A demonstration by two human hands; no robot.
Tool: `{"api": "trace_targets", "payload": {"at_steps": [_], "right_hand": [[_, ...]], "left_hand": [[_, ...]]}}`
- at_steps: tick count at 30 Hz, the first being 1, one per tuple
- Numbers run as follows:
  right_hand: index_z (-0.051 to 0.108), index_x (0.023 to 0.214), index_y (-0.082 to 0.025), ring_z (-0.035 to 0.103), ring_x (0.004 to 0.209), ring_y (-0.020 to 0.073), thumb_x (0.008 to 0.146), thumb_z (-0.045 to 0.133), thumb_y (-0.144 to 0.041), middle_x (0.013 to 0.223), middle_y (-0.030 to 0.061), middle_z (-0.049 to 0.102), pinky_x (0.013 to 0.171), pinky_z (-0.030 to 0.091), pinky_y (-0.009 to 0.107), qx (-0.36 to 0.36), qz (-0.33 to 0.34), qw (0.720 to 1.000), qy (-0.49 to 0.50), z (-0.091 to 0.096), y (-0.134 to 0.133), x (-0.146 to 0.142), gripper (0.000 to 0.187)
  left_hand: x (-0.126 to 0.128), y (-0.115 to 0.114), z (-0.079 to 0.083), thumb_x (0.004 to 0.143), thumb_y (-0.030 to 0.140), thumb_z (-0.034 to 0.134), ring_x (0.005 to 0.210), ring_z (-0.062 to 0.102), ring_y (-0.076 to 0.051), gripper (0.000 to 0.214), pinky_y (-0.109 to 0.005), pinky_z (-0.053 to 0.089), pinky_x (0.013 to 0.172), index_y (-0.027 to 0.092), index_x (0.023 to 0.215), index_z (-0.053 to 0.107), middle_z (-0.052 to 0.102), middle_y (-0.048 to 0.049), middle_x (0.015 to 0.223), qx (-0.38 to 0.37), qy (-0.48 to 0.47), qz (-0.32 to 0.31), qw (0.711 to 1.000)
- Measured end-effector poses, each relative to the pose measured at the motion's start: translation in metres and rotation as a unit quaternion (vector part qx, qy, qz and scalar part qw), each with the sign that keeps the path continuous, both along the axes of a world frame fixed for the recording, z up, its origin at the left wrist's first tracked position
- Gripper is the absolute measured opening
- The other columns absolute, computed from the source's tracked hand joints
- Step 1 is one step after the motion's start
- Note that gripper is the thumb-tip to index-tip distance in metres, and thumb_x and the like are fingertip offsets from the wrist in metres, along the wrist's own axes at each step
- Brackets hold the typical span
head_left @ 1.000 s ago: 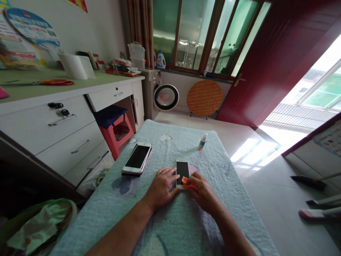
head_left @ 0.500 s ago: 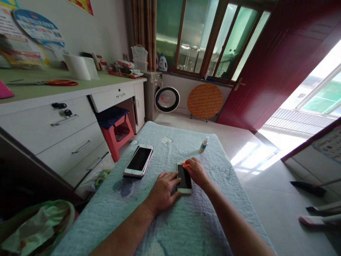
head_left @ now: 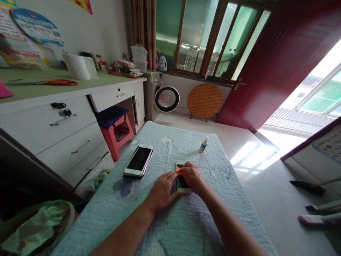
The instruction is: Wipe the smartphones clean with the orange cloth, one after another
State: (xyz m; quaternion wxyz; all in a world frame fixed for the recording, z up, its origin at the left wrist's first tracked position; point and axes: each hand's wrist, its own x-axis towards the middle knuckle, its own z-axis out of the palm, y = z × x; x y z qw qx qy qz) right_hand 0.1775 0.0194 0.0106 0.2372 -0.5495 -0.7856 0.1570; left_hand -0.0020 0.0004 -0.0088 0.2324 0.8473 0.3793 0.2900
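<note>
A white-framed smartphone [head_left: 182,183] with a dark screen lies face up on the quilted light-blue cover [head_left: 157,224]. My left hand [head_left: 163,189] holds it by the left edge, thumb near the bottom corner. Pinched in my right hand [head_left: 194,177] is a small orange cloth [head_left: 178,170], pressed on the upper left part of the screen. My right fingers hide much of the glass. To the left lies a larger white phone [head_left: 139,159], screen up, on a dark case or second flat item. A small spray bottle [head_left: 204,144] stands upright beyond my right hand.
A desk with drawers [head_left: 66,128] runs along the left, a red stool [head_left: 115,131] beside it. A green-rimmed bin [head_left: 70,213] stands at lower left. Ahead are a washing machine with its door open [head_left: 167,99] and a round wooden tabletop [head_left: 205,100].
My right hand has slid left across the phone with the orange cloth, from the upper right of the screen to its left edge. My left hand stays at the phone's side.
</note>
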Motion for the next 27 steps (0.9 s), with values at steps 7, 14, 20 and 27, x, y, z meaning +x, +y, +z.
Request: {"api": "trace_targets", "payload": {"at_steps": [7, 14, 20, 27], "right_hand": [[0.072, 0.084, -0.021, 0.053, 0.081, 0.0135, 0.090, 0.053, -0.019, 0.086, 0.0033, 0.056, 0.073, 0.041, 0.024, -0.036, 0.049, 0.998, 0.013, 0.011, -0.046, 0.005, 0.020], [0.073, 0.091, -0.030, 0.048, 0.104, 0.0200, 0.089, 0.056, -0.024, 0.108, 0.0055, 0.054, 0.088, 0.041, 0.033, -0.022, 0.039, 0.999, 0.005, 0.009, -0.062, 0.015, 0.018], [0.072, 0.099, -0.029, 0.053, 0.091, 0.0165, 0.091, 0.052, -0.024, 0.096, 0.0045, 0.054, 0.081, 0.044, 0.028, -0.013, -0.009, 0.999, 0.030, 0.001, -0.055, 0.018, 0.022], [0.073, 0.090, -0.025, 0.053, 0.075, 0.0127, 0.092, 0.051, -0.028, 0.085, 0.0018, 0.051, 0.069, 0.042, 0.023, -0.008, -0.085, 0.996, 0.029, -0.003, -0.033, 0.021, 0.022]], "left_hand": [[0.000, -0.002, 0.001, 0.083, 0.049, 0.060, 0.113, 0.056, -0.027, 0.043, -0.042, 0.042, 0.101, 0.020, 0.114, 0.058, 0.062, -0.0100, 0.120, 0.030, 0.032, 0.018, 0.999], [-0.001, -0.003, 0.004, 0.083, 0.046, 0.062, 0.120, 0.053, -0.027, 0.041, -0.047, 0.037, 0.105, 0.020, 0.115, 0.062, 0.058, -0.0110, 0.131, 0.013, 0.058, 0.010, 0.998], [-0.001, -0.001, 0.004, 0.081, 0.046, 0.064, 0.120, 0.053, -0.027, 0.043, -0.047, 0.036, 0.106, 0.020, 0.116, 0.062, 0.058, -0.0109, 0.131, 0.009, 0.059, 0.002, 0.998], [-0.002, 0.000, 0.005, 0.082, 0.046, 0.063, 0.122, 0.052, -0.027, 0.044, -0.047, 0.034, 0.107, 0.019, 0.116, 0.062, 0.058, -0.0116, 0.131, 0.010, 0.062, -0.003, 0.998]]}}
